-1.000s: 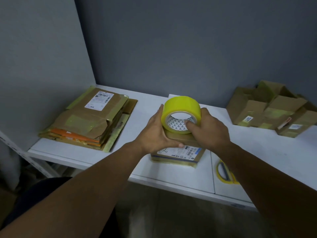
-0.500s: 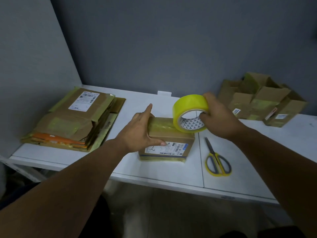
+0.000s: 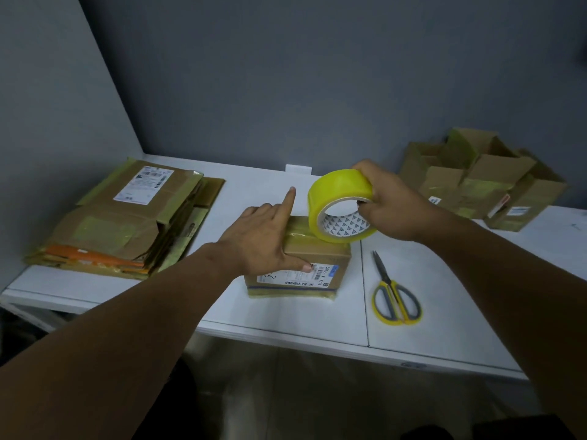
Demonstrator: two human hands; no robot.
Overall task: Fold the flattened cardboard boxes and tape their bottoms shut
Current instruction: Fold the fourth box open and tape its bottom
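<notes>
- While the left hand [image 3: 263,239] lies on the box [image 3: 317,252] with fingers spread, forefinger straight and pointing away, thumb pressed at the near top edge, the right hand [image 3: 390,204] has its grip curled round the tape roll [image 3: 336,187], fingers hooked into the core.
- Box sits mid-surface [image 3: 444,312], near the front edge, between the stack of flattened boxes [image 3: 127,217] at left and the folded boxes [image 3: 482,182] at far right. Scissors [image 3: 395,296] lie just beside it on the right, touching nothing.
- Orientation: the box's long axis runs left to right, roughly parallel with the surface's front edge. The labelled long side faces the person. The upturned face is judged to be the bottom (glossy tape shows across it).
- Roll stands on edge, tilted, at the box's far right corner, core opening toward the person. Whether it touches the cardboard cannot be told.
- Risk: the pull looks set to go rightward along the long axis. If the left hand's press slackens, the light box would likely slide or swing, and the strip would lie skew off the seam.
- Risk: a slack stretch between roll and box could wrinkle or fold onto itself.
- Risk: both hands are occupied, so reaching the scissors means freeing one. Letting the roll go first may let the strip spring back.
</notes>
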